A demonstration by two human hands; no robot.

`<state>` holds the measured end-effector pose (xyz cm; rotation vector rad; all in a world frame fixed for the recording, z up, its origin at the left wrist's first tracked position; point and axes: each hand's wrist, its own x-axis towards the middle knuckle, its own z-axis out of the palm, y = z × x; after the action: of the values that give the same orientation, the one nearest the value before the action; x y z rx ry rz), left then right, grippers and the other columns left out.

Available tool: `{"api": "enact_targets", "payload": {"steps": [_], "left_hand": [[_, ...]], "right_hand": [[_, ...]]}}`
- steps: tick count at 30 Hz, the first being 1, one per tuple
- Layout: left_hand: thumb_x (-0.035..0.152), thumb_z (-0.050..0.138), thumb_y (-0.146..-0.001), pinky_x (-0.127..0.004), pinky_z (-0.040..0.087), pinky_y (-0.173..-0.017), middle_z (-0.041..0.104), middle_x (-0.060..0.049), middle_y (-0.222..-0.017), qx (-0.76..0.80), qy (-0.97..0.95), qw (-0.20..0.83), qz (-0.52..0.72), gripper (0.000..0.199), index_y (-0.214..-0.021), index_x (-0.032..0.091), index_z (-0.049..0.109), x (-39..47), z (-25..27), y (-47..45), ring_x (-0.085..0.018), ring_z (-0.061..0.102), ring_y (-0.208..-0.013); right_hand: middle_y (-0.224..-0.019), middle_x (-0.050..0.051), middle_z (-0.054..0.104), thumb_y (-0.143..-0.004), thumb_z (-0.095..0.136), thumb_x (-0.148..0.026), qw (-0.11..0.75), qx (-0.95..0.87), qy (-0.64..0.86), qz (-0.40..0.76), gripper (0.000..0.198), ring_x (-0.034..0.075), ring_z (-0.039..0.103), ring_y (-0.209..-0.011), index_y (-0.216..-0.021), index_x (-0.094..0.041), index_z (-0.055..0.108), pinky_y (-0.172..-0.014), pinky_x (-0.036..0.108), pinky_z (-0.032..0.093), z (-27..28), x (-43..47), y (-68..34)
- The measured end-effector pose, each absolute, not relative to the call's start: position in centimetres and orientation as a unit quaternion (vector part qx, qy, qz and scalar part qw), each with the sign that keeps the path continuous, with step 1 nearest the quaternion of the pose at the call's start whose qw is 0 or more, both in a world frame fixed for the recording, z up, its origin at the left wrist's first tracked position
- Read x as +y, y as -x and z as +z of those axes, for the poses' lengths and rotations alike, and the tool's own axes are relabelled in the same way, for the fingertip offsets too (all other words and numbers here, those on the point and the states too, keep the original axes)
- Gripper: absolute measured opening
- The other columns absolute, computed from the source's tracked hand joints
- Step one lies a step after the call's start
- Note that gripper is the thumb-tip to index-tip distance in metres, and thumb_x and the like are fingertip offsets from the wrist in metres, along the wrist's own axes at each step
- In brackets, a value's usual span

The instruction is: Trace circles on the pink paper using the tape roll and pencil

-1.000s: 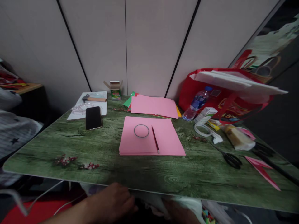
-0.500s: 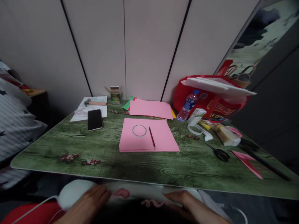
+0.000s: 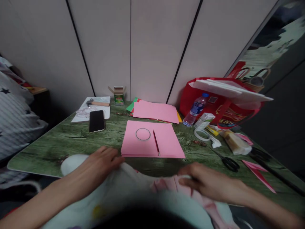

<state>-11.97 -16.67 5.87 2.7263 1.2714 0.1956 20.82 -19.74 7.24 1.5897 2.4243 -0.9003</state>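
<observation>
A soft white cloth item (image 3: 133, 187) with pink trim and a yellow patch spans the front of the view, overlapping the table's near edge. I cannot make out whether it is a garment or a cushion. My left hand (image 3: 103, 162) is closed over its upper edge on the left, fingers bent. On the right, my right hand (image 3: 202, 179) pinches the edge near the pink trim, somewhat blurred. Just beyond both hands lies a stack of pink paper (image 3: 133, 148). On it rest a thin grey ring outline (image 3: 143, 134) and a dark red pencil (image 3: 156, 142).
A phone (image 3: 97, 121) and a hammer (image 3: 98, 103) are at the left. More coloured paper (image 3: 156, 111) lies at the back. To the right are a water bottle (image 3: 195, 110), a red bag (image 3: 190, 92), tape (image 3: 202, 135), scissors (image 3: 228, 162) and folded pink paper (image 3: 258, 175).
Both my hands have risen from below the table's front edge to above it, bringing the white cloth item up with them. The view has shifted slightly; the paper and pencil stay put.
</observation>
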Motion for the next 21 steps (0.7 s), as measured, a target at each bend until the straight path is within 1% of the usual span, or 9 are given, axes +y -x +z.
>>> {"api": "enact_targets", "payload": {"steps": [2,3,7,10,12,14,15,18,21], "left_hand": [[0.011,0.040,-0.080,-0.034,0.039,-0.074,0.062,-0.007,-0.080,0.413,-0.910,-0.014,-0.005,0.027,-0.085,0.019,0.066,-13.9,4.9,10.7,-0.022,0.054,-0.077],[0.010,0.041,-0.080,-0.035,0.038,-0.074,0.062,-0.008,-0.080,0.409,-0.912,-0.024,-0.023,0.026,-0.084,0.018,0.065,-12.6,4.2,10.2,-0.023,0.054,-0.078],[0.008,0.043,-0.079,-0.033,0.039,-0.073,0.064,-0.008,-0.077,0.406,-0.911,0.030,-0.064,0.023,-0.076,0.017,0.064,-8.9,1.7,9.0,-0.023,0.058,-0.075],[0.007,0.045,-0.077,-0.033,0.041,-0.073,0.065,-0.008,-0.075,0.417,-0.899,0.046,-0.124,0.022,-0.073,0.016,0.064,-8.5,2.1,8.1,-0.021,0.060,-0.071],[0.005,0.048,-0.074,-0.032,0.043,-0.068,0.065,-0.010,-0.082,0.429,-0.890,0.026,-0.153,0.019,-0.079,0.014,0.064,-9.0,3.5,6.9,-0.023,0.060,-0.074],[-0.001,0.045,-0.072,-0.032,0.044,-0.069,0.062,-0.012,-0.091,0.429,-0.893,0.011,-0.131,0.028,-0.090,0.013,0.062,-9.5,5.2,4.9,-0.023,0.059,-0.080],[-0.001,0.042,-0.075,-0.032,0.044,-0.071,0.061,-0.011,-0.091,0.427,-0.900,0.000,-0.082,0.030,-0.094,0.013,0.061,-9.6,5.9,3.7,-0.023,0.059,-0.082],[-0.002,0.040,-0.075,-0.031,0.045,-0.073,0.058,-0.009,-0.094,0.433,-0.896,-0.023,0.090,0.034,-0.101,0.014,0.056,-8.3,7.3,0.2,-0.021,0.057,-0.084],[-0.003,0.038,-0.076,-0.030,0.045,-0.074,0.058,-0.009,-0.099,0.468,-0.862,-0.009,0.197,0.040,-0.106,0.015,0.055,-5.0,7.0,-1.6,-0.019,0.057,-0.085]], "right_hand": [[-0.069,0.003,0.061,-0.084,0.048,-0.032,0.049,0.797,-0.511,-0.317,0.025,0.015,0.054,-0.066,-0.075,-0.015,0.065,-0.061,0.023,0.040,6.0,-16.1,-20.9],[-0.065,0.002,0.059,-0.083,0.049,-0.033,0.052,0.792,-0.511,-0.330,0.025,0.014,0.052,-0.064,-0.073,-0.015,0.064,-0.059,0.023,0.038,5.1,-14.5,-20.9],[-0.053,-0.003,0.047,-0.081,0.050,-0.035,0.079,0.746,-0.528,-0.398,0.028,0.009,0.041,-0.051,-0.065,-0.014,0.060,-0.048,0.021,0.030,0.8,-10.2,-20.7],[-0.052,-0.003,0.049,-0.078,0.052,-0.031,0.057,0.746,-0.506,-0.430,0.026,0.009,0.041,-0.051,-0.060,-0.014,0.059,-0.049,0.020,0.031,-1.1,-9.4,-20.6],[-0.055,-0.001,0.055,-0.076,0.053,-0.025,0.044,0.753,-0.500,-0.425,0.020,0.009,0.046,-0.054,-0.061,-0.014,0.062,-0.052,0.020,0.034,-1.1,-9.8,-20.4],[-0.063,0.000,0.063,-0.073,0.055,-0.019,0.048,0.763,-0.512,-0.391,0.012,0.011,0.054,-0.060,-0.068,-0.015,0.066,-0.056,0.020,0.037,-0.4,-10.5,-19.8],[-0.069,0.001,0.067,-0.071,0.057,-0.018,0.058,0.770,-0.522,-0.363,0.011,0.013,0.058,-0.065,-0.074,-0.017,0.068,-0.058,0.020,0.038,0.2,-10.8,-19.4],[-0.088,0.005,0.071,-0.067,0.063,-0.018,0.116,0.783,-0.554,-0.259,0.024,0.019,0.064,-0.081,-0.091,-0.020,0.069,-0.063,0.023,0.042,2.3,-11.1,-17.5],[-0.095,0.015,0.070,-0.070,0.065,-0.021,0.154,0.763,-0.602,-0.178,0.027,0.027,0.065,-0.090,-0.096,-0.015,0.069,-0.070,0.029,0.046,4.7,-9.3,-15.5]]}}
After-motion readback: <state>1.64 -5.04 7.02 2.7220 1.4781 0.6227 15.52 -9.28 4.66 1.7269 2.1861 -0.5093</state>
